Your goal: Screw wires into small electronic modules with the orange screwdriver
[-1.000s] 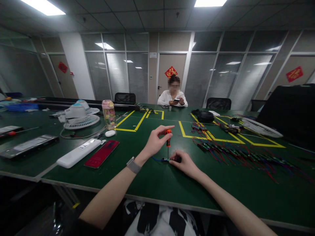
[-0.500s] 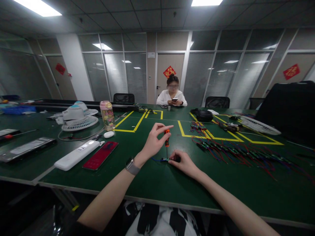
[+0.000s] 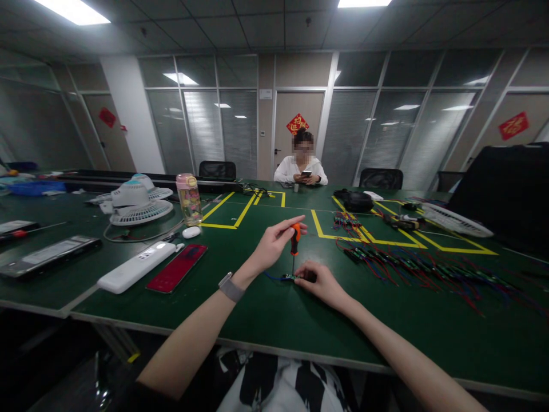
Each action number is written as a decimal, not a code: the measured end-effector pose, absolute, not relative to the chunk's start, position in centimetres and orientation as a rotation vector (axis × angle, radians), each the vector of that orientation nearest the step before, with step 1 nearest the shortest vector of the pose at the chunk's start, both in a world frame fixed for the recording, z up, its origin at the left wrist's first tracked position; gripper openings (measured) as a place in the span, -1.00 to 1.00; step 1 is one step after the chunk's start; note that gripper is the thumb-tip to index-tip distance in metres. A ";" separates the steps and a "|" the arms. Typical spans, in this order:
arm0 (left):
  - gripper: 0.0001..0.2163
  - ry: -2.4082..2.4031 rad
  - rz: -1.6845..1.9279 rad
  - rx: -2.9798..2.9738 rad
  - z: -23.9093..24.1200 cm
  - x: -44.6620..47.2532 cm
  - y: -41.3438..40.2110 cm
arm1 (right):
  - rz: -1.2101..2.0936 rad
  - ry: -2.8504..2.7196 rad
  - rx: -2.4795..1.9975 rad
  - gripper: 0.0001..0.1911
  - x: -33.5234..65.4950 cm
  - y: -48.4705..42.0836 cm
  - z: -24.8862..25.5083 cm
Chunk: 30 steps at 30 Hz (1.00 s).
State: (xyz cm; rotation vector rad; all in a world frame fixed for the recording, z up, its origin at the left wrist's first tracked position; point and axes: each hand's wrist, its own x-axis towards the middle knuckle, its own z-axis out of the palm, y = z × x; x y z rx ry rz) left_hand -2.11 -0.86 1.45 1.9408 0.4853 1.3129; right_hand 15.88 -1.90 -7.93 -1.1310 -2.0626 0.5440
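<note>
My left hand (image 3: 274,245) grips the orange handle of a small screwdriver (image 3: 294,243) that stands upright, its tip down on a small circuit board (image 3: 288,278) lying on the green table (image 3: 266,312). My right hand (image 3: 322,282) rests on the table just right of the tip and pinches the board, which has blue wires trailing to the left. A grey watch sits on my left wrist.
A red phone (image 3: 176,267) and white power strip (image 3: 136,266) lie to the left, with a fan (image 3: 139,207), mouse and bottle (image 3: 189,199) behind. Several wired boards (image 3: 412,269) spread at right. A seated person (image 3: 301,166) holds a phone across the table.
My left fingers have turned on the screwdriver handle, closing more fully around it; the tool stays upright on the board. My right hand has barely moved.
</note>
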 end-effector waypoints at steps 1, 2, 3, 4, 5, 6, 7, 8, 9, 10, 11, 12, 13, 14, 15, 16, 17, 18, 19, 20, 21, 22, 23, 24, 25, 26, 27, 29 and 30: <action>-0.68 0.490 1.312 1.919 1.4 -2.1 -0.8 | 0.543 -2.062 -1.129 -0.91 15.9 -1.9 -7.9; -0.69 0.525 1.347 1.923 1.4 -2.1 -0.8 | 0.544 -2.060 -1.127 -0.92 15.9 -1.9 -7.9; -0.71 0.577 1.405 1.948 1.4 -2.0 -0.8 | 0.548 -2.056 -1.128 -0.92 15.8 -1.9 -7.9; -0.73 0.626 1.461 1.979 1.4 -2.0 -0.8 | 0.555 -2.052 -1.131 -0.92 15.8 -2.0 -7.8; -0.74 0.655 1.492 2.008 1.4 -2.0 -0.8 | 0.561 -2.048 -1.136 -0.92 15.8 -2.0 -7.8; -0.74 0.652 1.490 2.020 1.4 -2.0 -0.7 | 0.565 -2.045 -1.141 -0.93 15.7 -2.1 -7.7; -0.73 0.619 1.455 2.009 1.4 -2.1 -0.7 | 0.566 -2.043 -1.145 -0.93 15.7 -2.1 -7.6; -0.70 0.571 1.399 1.976 1.4 -2.1 -0.7 | 0.567 -2.041 -1.147 -0.93 15.7 -2.2 -7.5; -0.68 0.524 1.346 1.932 1.4 -2.1 -0.7 | 0.568 -2.039 -1.146 -0.93 15.6 -2.3 -7.5; -0.67 0.499 1.313 1.893 1.4 -2.2 -0.7 | 0.569 -2.037 -1.144 -0.93 15.6 -2.3 -7.4; -0.67 0.506 1.315 1.877 1.4 -2.2 -0.7 | 0.572 -2.033 -1.144 -0.93 15.6 -2.3 -7.4; -0.68 0.547 1.355 1.889 1.4 -2.2 -0.7 | 0.576 -2.029 -1.146 -0.94 15.6 -2.4 -7.4; -0.69 0.608 1.418 1.925 1.4 -2.2 -0.8 | 0.581 -2.025 -1.148 -0.93 15.6 -2.4 -7.4; -0.72 0.666 1.486 1.971 1.4 -2.2 -0.8 | 0.585 -2.023 -1.151 -0.93 15.6 -2.4 -7.4; -0.74 0.701 1.533 2.008 1.4 -2.2 -0.8 | 0.587 -2.021 -1.152 -0.93 15.6 -2.4 -7.4; -0.75 0.697 1.540 2.024 1.4 -2.2 -0.9 | 0.589 -2.021 -1.152 -0.93 15.6 -2.4 -7.4; -0.74 0.655 1.502 2.012 1.4 -2.2 -0.9 | 0.589 -2.023 -1.152 -0.93 15.6 -2.5 -7.4; -0.71 0.594 1.435 1.975 1.5 -2.2 -0.9 | 0.588 -2.025 -1.151 -0.93 15.6 -2.5 -7.4; -0.69 0.538 1.363 1.927 1.5 -2.2 -0.9 | 0.584 -2.028 -1.153 -0.93 15.6 -2.5 -7.4; -0.67 0.507 1.314 1.886 1.5 -2.2 -0.9 | 0.580 -2.030 -1.155 -0.94 15.6 -2.5 -7.4; -0.67 0.508 1.303 1.868 1.5 -2.2 -0.9 | 0.577 -2.033 -1.159 -0.94 15.6 -2.4 -7.4; -0.68 0.541 1.335 1.878 1.5 -2.2 -0.9 | 0.575 -2.033 -1.162 -0.94 15.6 -2.4 -7.4; -0.70 0.595 1.399 1.914 1.4 -2.2 -0.9 | 0.576 -2.030 -1.165 -0.94 15.6 -2.4 -7.4; -0.72 0.653 1.473 1.964 1.4 -2.2 -0.9 | 0.577 -2.026 -1.169 -0.93 15.6 -2.4 -7.4; -0.74 0.694 1.535 2.014 1.4 -2.2 -0.8 | 0.579 -2.021 -1.171 -0.93 15.6 -2.3 -7.5; -0.75 0.705 1.566 2.048 1.4 -2.2 -0.8 | 0.581 -2.016 -1.173 -0.93 15.6 -2.3 -7.6; -0.74 0.680 1.552 2.057 1.3 -2.3 -0.7 | 0.583 -2.012 -1.174 -0.93 15.6 -2.2 -7.6; -0.69 0.571 1.428 1.989 1.3 -2.3 -0.6 | 0.588 -2.005 -1.170 -0.92 15.6 -2.2 -7.8; -0.67 0.526 1.364 1.934 1.3 -2.3 -0.5 | 0.593 -2.001 -1.166 -0.92 15.6 -2.1 -7.8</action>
